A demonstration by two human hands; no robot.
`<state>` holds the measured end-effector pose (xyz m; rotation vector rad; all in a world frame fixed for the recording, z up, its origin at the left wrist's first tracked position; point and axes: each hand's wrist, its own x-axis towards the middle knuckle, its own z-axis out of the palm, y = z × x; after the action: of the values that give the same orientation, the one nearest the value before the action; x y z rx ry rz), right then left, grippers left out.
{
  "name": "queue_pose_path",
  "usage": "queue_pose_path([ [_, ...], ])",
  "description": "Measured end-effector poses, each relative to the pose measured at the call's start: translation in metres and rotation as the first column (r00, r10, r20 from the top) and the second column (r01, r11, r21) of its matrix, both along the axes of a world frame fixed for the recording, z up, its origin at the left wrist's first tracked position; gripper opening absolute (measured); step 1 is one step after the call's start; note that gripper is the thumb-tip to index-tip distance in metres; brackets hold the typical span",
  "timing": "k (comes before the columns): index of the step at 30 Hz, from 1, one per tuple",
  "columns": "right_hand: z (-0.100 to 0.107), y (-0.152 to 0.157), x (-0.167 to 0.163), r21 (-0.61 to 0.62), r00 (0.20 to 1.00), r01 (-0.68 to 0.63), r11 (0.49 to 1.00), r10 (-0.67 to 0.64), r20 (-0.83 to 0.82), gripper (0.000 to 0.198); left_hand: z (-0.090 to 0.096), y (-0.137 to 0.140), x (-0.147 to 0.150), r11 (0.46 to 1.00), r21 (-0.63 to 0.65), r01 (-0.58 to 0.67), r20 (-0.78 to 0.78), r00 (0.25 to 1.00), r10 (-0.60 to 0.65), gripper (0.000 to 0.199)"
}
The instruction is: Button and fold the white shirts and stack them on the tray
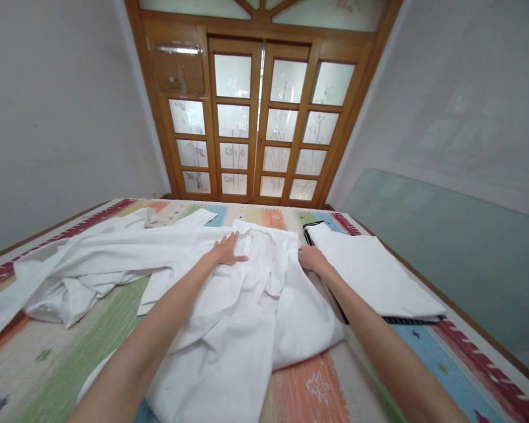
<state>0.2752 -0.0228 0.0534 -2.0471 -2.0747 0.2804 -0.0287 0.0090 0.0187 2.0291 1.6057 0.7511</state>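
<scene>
White trousers (247, 317) lie spread and wrinkled in front of me, the waist at the far end and the cloth running toward me. My left hand (226, 249) rests flat on their upper left side, fingers stretched out and thumb apart. At the right edge near the waist, my right hand (311, 258) has its fingers curled closed on the cloth; the fingertips are partly hidden. Another white garment with long sleeves (114, 249) lies loosely to the left, reaching up against the trousers.
A folded white garment with black edging (370, 270) lies on the right. Everything rests on a striped, multicoloured bedspread (92, 346). A pale green board (449, 241) leans at the right wall. Wooden doors with glass panes (258, 147) stand beyond the far edge.
</scene>
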Motion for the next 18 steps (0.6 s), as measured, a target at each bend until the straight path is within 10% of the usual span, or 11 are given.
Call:
queue_pose_path([
  [5, -0.008, -0.002, -0.036, 0.083, 0.817, -0.337, 0.938, 0.335, -0.468, 0.045, -0.009, -0.009, 0.008, 0.992, 0.126, -0.003, -0.082, 0.997, 0.014, 0.119],
  [9, -0.014, -0.013, -0.07, 0.197, 0.606, -0.487, 0.851, 0.492, -0.625, 0.068, -0.008, -0.01, 0.009, 0.956, 0.29, -0.039, 0.181, 0.983, -0.015, 0.095],
  [13, -0.022, -0.021, -0.099, 0.202, 0.654, -0.56, 0.804, 0.578, -0.489, 0.068, -0.006, -0.011, 0.01, 0.982, 0.185, -0.041, 0.618, 0.781, -0.084, 0.045],
  [18, -0.022, -0.025, -0.114, 0.216, 0.764, -0.508, 0.834, 0.552, -0.334, 0.052, 0.002, -0.022, 0.01, 0.978, -0.001, 0.209, 0.828, 0.549, -0.117, 0.038],
])
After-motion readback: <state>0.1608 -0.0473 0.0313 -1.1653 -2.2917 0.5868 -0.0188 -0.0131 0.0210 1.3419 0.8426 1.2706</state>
